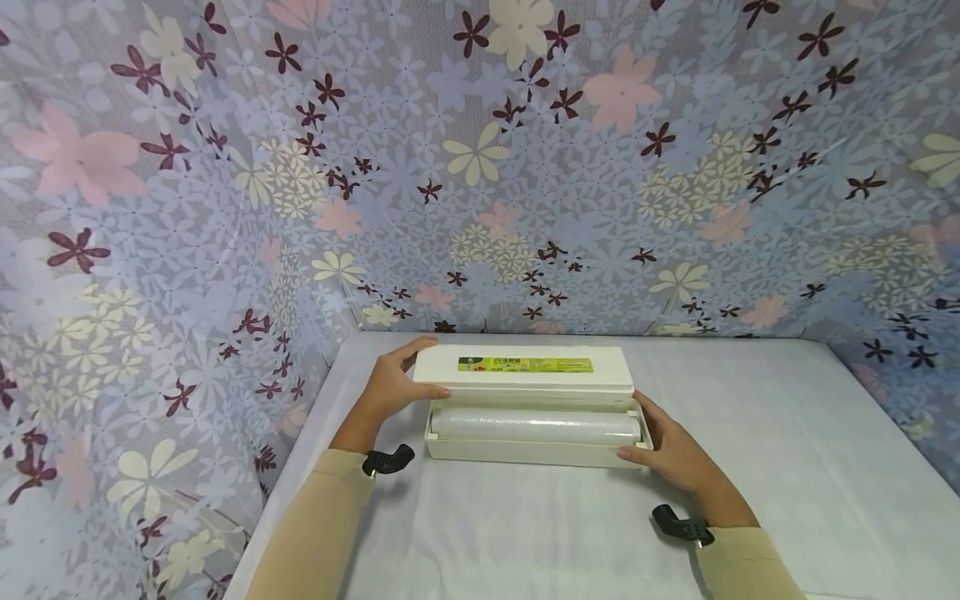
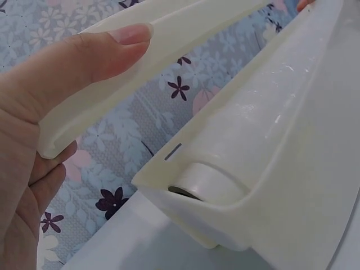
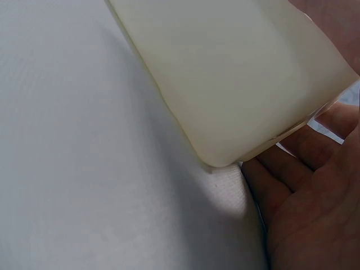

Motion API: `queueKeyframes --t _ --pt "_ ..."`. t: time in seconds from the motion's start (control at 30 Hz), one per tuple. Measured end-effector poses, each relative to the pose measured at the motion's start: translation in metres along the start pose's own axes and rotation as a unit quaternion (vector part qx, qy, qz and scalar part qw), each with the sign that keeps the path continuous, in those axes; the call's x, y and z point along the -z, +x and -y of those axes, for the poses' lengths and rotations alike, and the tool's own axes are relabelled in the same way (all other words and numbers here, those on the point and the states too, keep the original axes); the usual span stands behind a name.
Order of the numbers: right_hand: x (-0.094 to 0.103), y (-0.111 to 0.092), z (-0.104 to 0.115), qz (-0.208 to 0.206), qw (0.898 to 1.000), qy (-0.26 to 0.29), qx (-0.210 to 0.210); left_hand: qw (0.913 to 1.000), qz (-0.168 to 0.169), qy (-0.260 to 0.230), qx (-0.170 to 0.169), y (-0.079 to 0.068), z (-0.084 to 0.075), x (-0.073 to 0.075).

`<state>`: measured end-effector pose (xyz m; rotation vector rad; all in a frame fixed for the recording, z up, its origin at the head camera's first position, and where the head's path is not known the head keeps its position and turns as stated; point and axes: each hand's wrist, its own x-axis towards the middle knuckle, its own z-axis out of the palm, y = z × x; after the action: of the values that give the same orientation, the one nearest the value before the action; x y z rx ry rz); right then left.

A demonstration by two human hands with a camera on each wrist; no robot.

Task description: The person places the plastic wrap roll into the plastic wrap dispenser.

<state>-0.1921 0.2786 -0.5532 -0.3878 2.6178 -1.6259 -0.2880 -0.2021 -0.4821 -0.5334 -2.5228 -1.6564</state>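
A long white plastic cling film box (image 1: 517,452) sits on the table, its lid raised. Inside lies a roll of cling film (image 1: 525,425), shiny and translucent, one end of its core visible in the left wrist view. The lid (image 1: 433,367) has a yellow-green label on top. My left hand (image 1: 390,385) grips the lid's left end, thumb along the near edge and fingers round the far side. My right hand (image 1: 682,458) holds the box's right end, thumb at the front wall. In the right wrist view its fingers (image 3: 281,169) curl behind the box end.
A white cloth covers the table (image 1: 540,533), and a floral curtain (image 1: 480,183) hangs behind its back edge and along the left. Black wrist camera mounts (image 1: 388,460) stick out from both forearms, close to the box.
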Motion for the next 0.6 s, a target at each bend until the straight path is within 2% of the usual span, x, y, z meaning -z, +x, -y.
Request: queueKeyframes --t 0.23,0.6 --pt "-0.001 0.001 -0.002 0.003 1.000 0.017 0.011 0.9999 0.001 -0.017 0.002 -0.004 -0.001 -0.001" --pt "-0.001 0.000 -0.001 0.002 1.000 0.013 0.013 0.9993 -0.004 -0.036 0.009 -0.013 -0.005 -0.004"
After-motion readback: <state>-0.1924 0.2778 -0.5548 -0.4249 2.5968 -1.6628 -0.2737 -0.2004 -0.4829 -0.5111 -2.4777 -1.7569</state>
